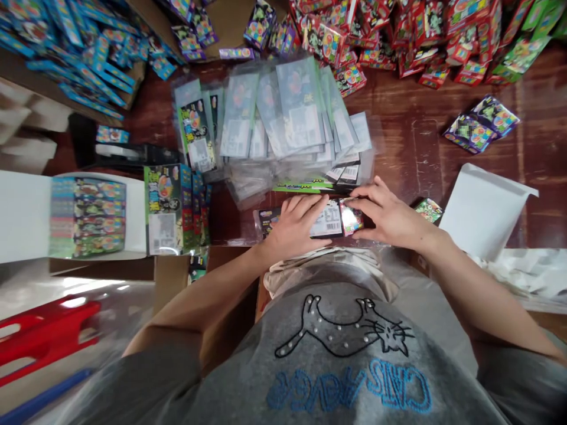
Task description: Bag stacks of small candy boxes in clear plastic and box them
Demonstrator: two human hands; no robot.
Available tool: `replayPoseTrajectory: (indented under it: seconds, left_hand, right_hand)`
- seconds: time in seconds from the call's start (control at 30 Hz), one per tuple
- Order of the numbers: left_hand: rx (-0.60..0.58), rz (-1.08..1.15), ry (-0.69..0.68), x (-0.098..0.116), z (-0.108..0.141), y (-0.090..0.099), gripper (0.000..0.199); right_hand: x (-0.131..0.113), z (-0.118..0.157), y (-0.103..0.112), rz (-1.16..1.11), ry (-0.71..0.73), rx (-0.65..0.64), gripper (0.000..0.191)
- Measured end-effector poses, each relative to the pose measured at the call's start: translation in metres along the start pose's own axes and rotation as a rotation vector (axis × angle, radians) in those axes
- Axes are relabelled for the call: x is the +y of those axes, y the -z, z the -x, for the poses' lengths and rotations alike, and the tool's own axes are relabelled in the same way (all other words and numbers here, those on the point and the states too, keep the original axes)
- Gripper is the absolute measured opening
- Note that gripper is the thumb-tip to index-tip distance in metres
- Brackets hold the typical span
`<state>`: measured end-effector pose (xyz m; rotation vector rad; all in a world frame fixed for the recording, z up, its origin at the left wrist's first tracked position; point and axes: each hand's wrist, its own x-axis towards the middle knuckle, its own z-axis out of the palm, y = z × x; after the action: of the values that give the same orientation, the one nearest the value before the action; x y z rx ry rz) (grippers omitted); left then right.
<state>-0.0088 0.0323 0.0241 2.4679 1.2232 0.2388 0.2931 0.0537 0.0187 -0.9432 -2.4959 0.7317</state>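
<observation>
Spanning the flat black-and-white pack [326, 223] at the table's near edge: left hand [297, 223], palm down, thumb and fingers clamped across it | right hand [390, 215] arched, fingertips and thumb closed about the small glossy box [351, 219] at its right end | crinkly clear sleeves [248, 184] beyond, on smooth reddish-brown table [407, 141]

Seemingly a packing workshop: beyond the fingers [368, 193], heaped small red cardboard boxes [390, 35] and flat clear plastic sleeves [299, 103] crowd a glossy reddish-brown wooden table [411, 139].
</observation>
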Motion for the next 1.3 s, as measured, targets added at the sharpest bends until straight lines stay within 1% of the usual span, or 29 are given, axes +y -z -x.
replayPoseTrajectory:
  seconds: [0.1, 0.2, 0.3, 0.33, 0.4, 0.47, 0.53, 0.63, 0.7, 0.77, 0.83, 0.93, 1.0, 1.03, 1.1, 1.17, 1.23, 1.3]
  left_hand:
    - [-0.014, -0.039, 0.01, 0.0, -0.002, -0.001, 0.101]
    - [-0.026, -0.039, 0.022, 0.002, -0.002, -0.001, 0.103]
    - [-0.005, -0.037, 0.047, 0.005, -0.001, -0.002, 0.105]
    - [0.008, -0.038, 0.051, 0.006, -0.002, -0.003, 0.105]
    - [0.041, -0.044, 0.061, 0.006, -0.002, -0.004, 0.105]
    - [0.057, -0.046, 0.064, 0.005, -0.003, -0.004, 0.103]
    - [0.028, -0.026, 0.033, 0.003, -0.005, -0.002, 0.103]
    - [-0.028, 0.011, -0.016, 0.001, -0.006, 0.003, 0.103]
    - [-0.013, 0.007, -0.013, 0.002, -0.006, 0.006, 0.103]
    - [0.012, -0.008, -0.002, 0.003, -0.007, 0.006, 0.101]
    - [0.024, -0.009, -0.02, 0.005, -0.007, 0.003, 0.099]
    - [0.029, 0.015, -0.1, 0.009, -0.007, -0.006, 0.095]
    - [0.034, 0.019, -0.117, 0.011, -0.007, -0.01, 0.093]
    - [0.034, 0.01, -0.099, 0.011, -0.006, -0.011, 0.093]
    - [0.021, -0.027, -0.028, 0.01, -0.005, -0.008, 0.098]
    - [-0.031, -0.086, 0.013, 0.009, -0.005, -0.001, 0.099]
    - [-0.111, -0.16, -0.015, 0.01, -0.008, 0.008, 0.092]
    - [-0.186, -0.224, -0.075, 0.014, -0.016, 0.016, 0.082]
  right_hand:
    - [0.002, 0.004, -0.003, -0.028, -0.005, 0.039, 0.053]
    - [0.002, 0.011, 0.001, -0.021, -0.06, 0.078, 0.057]
    - [-0.003, 0.016, 0.001, 0.041, -0.154, 0.187, 0.06]
    - [-0.006, 0.016, 0.0, 0.06, -0.171, 0.222, 0.059]
    - [-0.011, 0.017, -0.005, 0.074, -0.166, 0.253, 0.059]
    - [-0.015, 0.019, -0.01, 0.066, -0.137, 0.236, 0.058]
    - [-0.017, 0.02, -0.012, 0.061, -0.119, 0.224, 0.058]
    - [-0.018, 0.023, -0.01, 0.066, -0.126, 0.274, 0.062]
    - [-0.02, 0.024, -0.008, 0.048, -0.126, 0.277, 0.064]
    - [-0.022, 0.025, -0.009, 0.015, -0.122, 0.239, 0.064]
    - [-0.025, 0.024, -0.013, -0.011, -0.1, 0.21, 0.062]
    - [-0.028, 0.021, -0.021, -0.05, -0.027, 0.164, 0.058]
    - [-0.028, 0.021, -0.022, -0.085, -0.003, 0.138, 0.062]
    - [-0.027, 0.023, -0.018, -0.089, -0.013, 0.134, 0.068]
    - [-0.026, 0.032, -0.004, -0.018, -0.097, 0.162, 0.082]
    - [-0.024, 0.048, 0.017, 0.166, -0.271, 0.193, 0.092]
    - [-0.024, 0.065, 0.036, 0.368, -0.44, 0.17, 0.096]
    - [-0.024, 0.076, 0.047, 0.476, -0.518, 0.098, 0.093]
